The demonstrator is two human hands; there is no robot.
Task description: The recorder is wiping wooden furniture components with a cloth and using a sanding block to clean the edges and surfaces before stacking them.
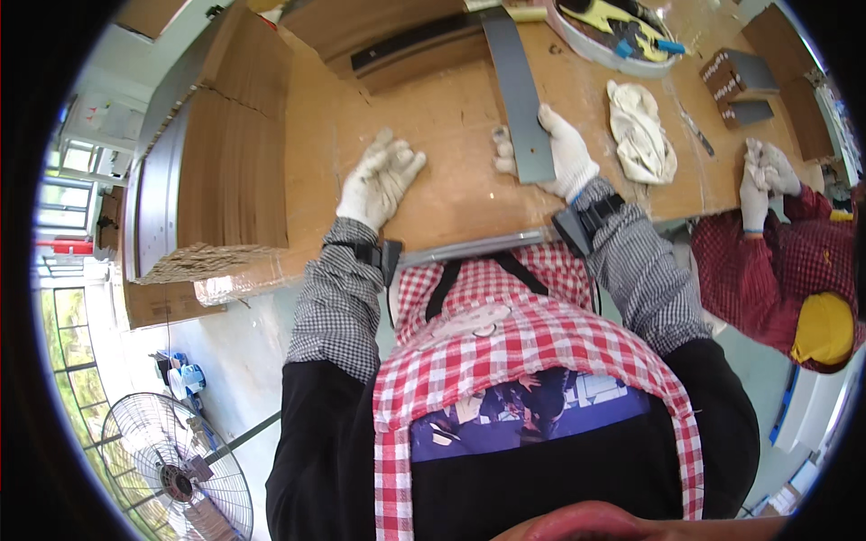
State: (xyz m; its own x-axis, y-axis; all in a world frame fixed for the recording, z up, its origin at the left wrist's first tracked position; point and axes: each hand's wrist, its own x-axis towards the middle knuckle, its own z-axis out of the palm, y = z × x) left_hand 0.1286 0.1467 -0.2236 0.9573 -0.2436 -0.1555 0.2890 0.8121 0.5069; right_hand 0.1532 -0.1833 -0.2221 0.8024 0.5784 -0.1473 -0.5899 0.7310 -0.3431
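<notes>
My right hand (pixel 568 155), in a white glove, grips the near end of a long dark grey strip (pixel 520 108). Its thumb lies on one side of the strip and the fingers show on the other. The strip reaches away from me, its far end beside a dark strip (pixel 415 47) resting on brown boards. Over the table, my left hand (pixel 379 180), gloved in white too, has loosely bent fingers spread apart and nothing in it. A crumpled white cloth or glove (pixel 642 135) lies to the right of my right hand.
On the left rises a tall stack of brown boards (pixel 225 162). At the far right of the table (pixel 334 117) are a round tub (pixel 577 41) with tools, a knife (pixel 696 133) and small stacked boards (pixel 735 77). A co-worker (pixel 767 243) stands close on the right; a fan (pixel 176 478) is lower left.
</notes>
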